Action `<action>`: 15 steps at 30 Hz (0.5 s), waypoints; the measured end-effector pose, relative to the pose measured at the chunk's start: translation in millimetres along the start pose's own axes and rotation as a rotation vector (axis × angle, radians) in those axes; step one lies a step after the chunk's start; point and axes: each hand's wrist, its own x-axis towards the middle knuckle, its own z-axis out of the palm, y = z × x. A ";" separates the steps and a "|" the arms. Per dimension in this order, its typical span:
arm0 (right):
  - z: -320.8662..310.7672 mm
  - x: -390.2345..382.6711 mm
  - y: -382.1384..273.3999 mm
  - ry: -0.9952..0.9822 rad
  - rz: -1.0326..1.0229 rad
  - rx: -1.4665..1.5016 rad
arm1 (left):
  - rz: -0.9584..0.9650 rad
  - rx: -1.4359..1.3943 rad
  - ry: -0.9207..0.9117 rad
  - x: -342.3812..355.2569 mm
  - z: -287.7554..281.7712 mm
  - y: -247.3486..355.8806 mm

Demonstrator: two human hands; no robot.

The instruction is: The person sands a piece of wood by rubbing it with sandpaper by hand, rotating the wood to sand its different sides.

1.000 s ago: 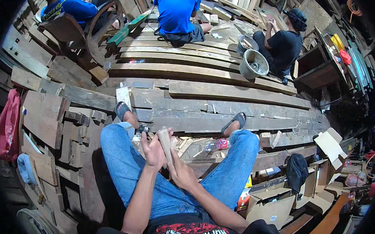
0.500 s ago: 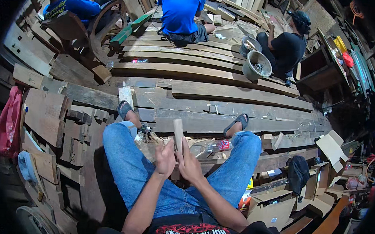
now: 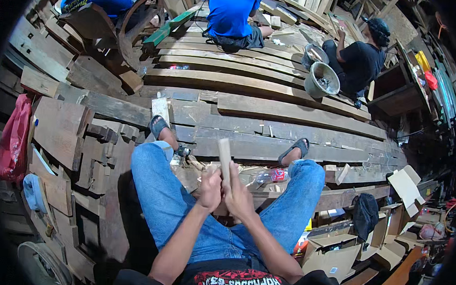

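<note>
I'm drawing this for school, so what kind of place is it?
It looks like a woodworking shop, or perhaps a timber store. Long planks lie across the middle, more boards are piled at the left, and the person's right hand holds a slim wooden piece.

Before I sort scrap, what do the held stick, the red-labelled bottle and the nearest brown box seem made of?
Stick: probably bare wood, matte and pale tan, though its grain is blurred. Bottle: likely clear plastic, glossy, with see-through walls. Box: apparently plain cardboard, matte, with thin folded flaps.
</note>
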 end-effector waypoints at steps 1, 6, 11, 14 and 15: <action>-2.6 3.7 0.4 -0.044 0.033 0.103 | 0.011 0.041 0.074 1.3 -3.0 -10.5; 23.0 -21.1 21.2 0.041 -0.220 0.018 | 0.064 -0.371 -0.034 9.9 -13.6 15.6; -3.3 -2.4 11.1 -0.114 0.096 0.053 | 0.049 -0.067 0.025 -6.7 1.3 -14.6; 16.2 -26.0 26.9 -0.168 -0.017 0.000 | 0.043 -0.361 -0.045 -3.4 -21.0 15.4; 17.1 -24.0 24.9 -0.122 -0.024 0.023 | 0.041 -0.263 0.012 -3.4 -18.4 11.6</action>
